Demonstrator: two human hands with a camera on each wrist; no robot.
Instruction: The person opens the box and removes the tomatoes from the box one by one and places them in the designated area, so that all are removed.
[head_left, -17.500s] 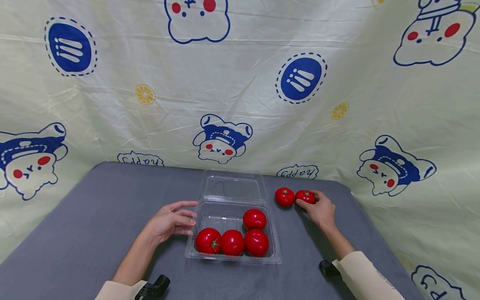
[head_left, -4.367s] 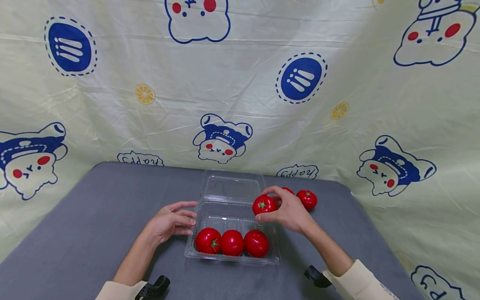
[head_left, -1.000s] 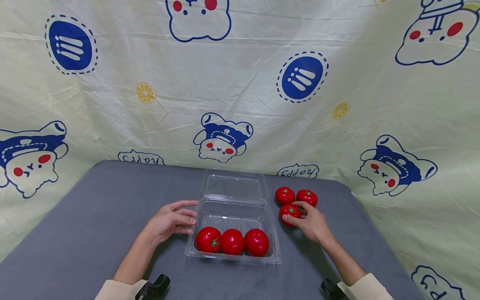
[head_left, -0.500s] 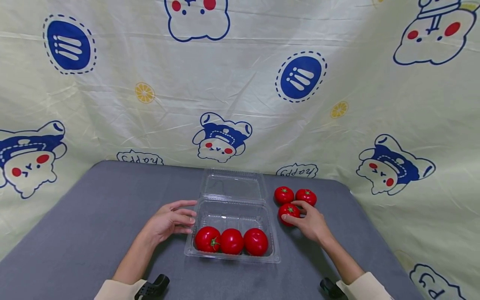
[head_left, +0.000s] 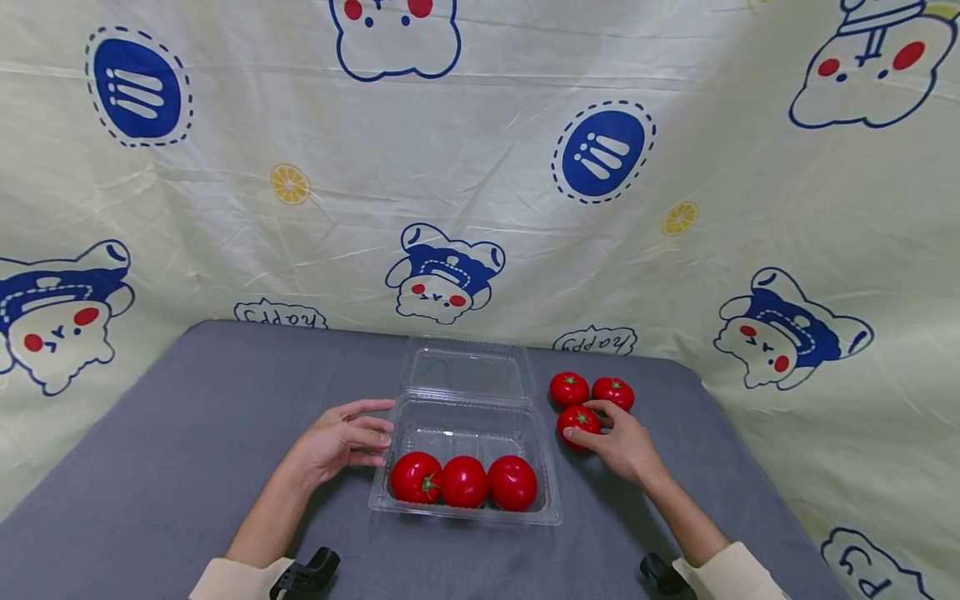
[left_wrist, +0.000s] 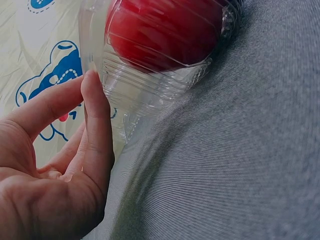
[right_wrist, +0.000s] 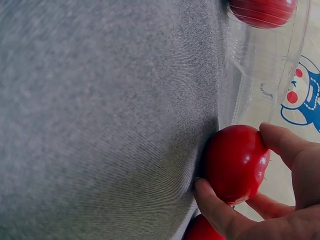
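A clear plastic clamshell container (head_left: 550,479) lies with its lid (head_left: 467,369) folded back. Inside, a front row holds a left tomato (head_left: 416,478), a middle tomato (head_left: 464,482) and a right tomato (head_left: 512,483). My left hand (head_left: 337,442) touches the container's left rim with extended fingertips; the left wrist view shows them against the clear wall. To the right of the container, my right hand (head_left: 626,446) grips a red tomato (right_wrist: 232,162) between thumb and fingers, low on the tabletop. Its green stem end (head_left: 581,418) faces up.
Just behind the gripped tomato sit two more, a back left tomato (head_left: 568,390) and a back right tomato (head_left: 613,392). A grey cloth (head_left: 247,417) covers the table. A patterned curtain (head_left: 480,183) hangs behind its far edge.
My right hand lifted the tomato from the container's back right and brought it down on the table beside the other two. Over the last second, both hands hold still.
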